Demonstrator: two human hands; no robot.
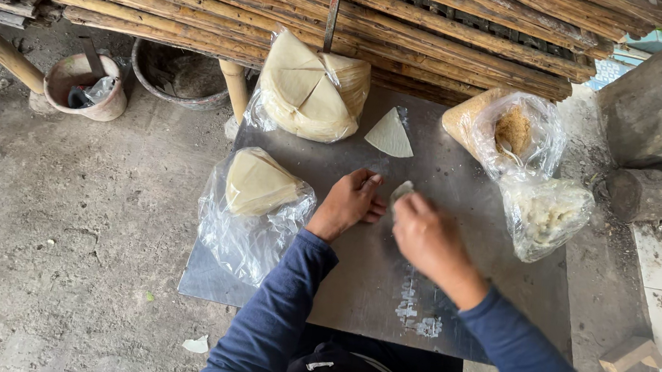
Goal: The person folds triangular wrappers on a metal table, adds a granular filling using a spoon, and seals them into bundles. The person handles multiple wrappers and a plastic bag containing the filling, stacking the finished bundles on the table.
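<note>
Mid-fold: right hand (426, 234) pinches wrapper (401, 191) at table (369, 295) centre, left hand (350, 202) flat on the sheet, gripping nothing. Next likely needs filling from bag (514, 135), far-right corner.

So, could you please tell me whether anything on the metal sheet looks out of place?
One pale triangular wrapper lies loose on the grey metal sheet, apart from the bagged stacks; nothing looks spilled.
</note>
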